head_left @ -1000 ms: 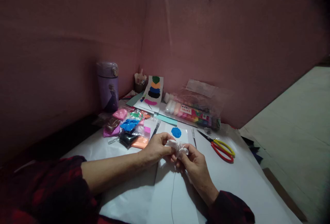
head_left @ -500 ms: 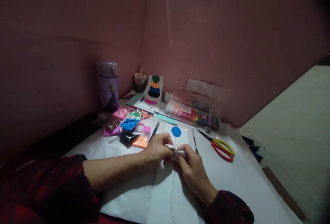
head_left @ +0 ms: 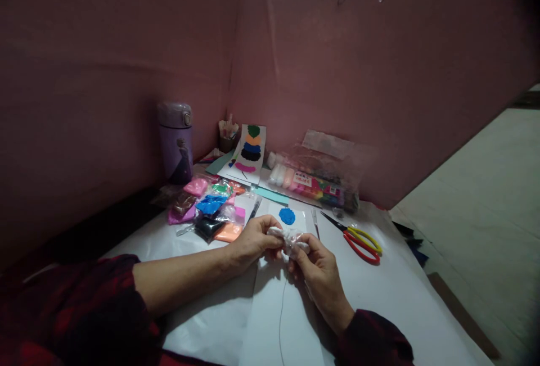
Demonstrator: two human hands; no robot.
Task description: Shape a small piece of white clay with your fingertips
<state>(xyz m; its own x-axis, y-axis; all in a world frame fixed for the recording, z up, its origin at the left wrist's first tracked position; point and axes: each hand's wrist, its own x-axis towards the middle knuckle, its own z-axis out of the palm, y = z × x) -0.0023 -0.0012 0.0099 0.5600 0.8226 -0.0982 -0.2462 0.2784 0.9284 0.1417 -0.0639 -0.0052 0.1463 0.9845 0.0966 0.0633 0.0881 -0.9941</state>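
Here, the left hand (head_left: 252, 240) and the right hand (head_left: 319, 269) meet over the middle of the desk (head_left: 400, 298). Each grip is closed on the same small packet of white clay (head_left: 289, 236) in crinkled clear wrap, pinched between the fingertips. Just beyond it, towards the far edge, a blue clay disc (head_left: 287, 216) lies on a white card. Red-and-yellow scissors (head_left: 359, 240) lie near the right hand. A heap of coloured clay packets (head_left: 208, 208) sits toward the far left corner, in front of a purple flask (head_left: 176, 142).
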